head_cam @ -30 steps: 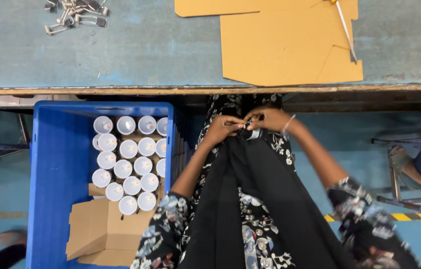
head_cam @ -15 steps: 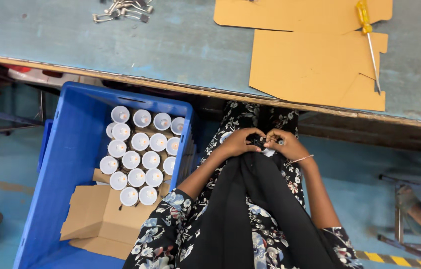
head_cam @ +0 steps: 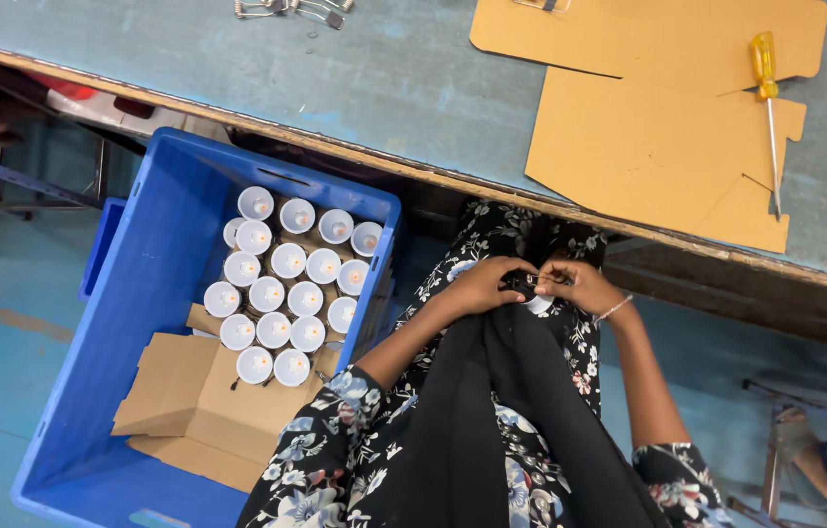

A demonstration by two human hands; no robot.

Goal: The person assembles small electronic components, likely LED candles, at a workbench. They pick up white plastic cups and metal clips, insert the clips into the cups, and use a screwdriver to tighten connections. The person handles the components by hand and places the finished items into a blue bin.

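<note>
Both hands pinch a small black part over the lap, just below the desk's near edge.

The black part (head_cam: 521,286) sits between the two hands, with a bit of white showing right under it; what it is stays too small to tell. The left hand (head_cam: 485,285) grips it from one side and the right hand (head_cam: 578,285), a thin bangle at the wrist, grips it from the other, fingertips touching. To the person's left, a blue crate (head_cam: 140,323) on the floor holds rows of upright white cans (head_cam: 288,279) and folded cardboard (head_cam: 200,403). Up on the desk (head_cam: 335,88), cardboard sheets (head_cam: 658,127) lie near the right end with a yellow screwdriver (head_cam: 767,108) on them, and metal clips (head_cam: 291,9) lie at the far edge.
</note>
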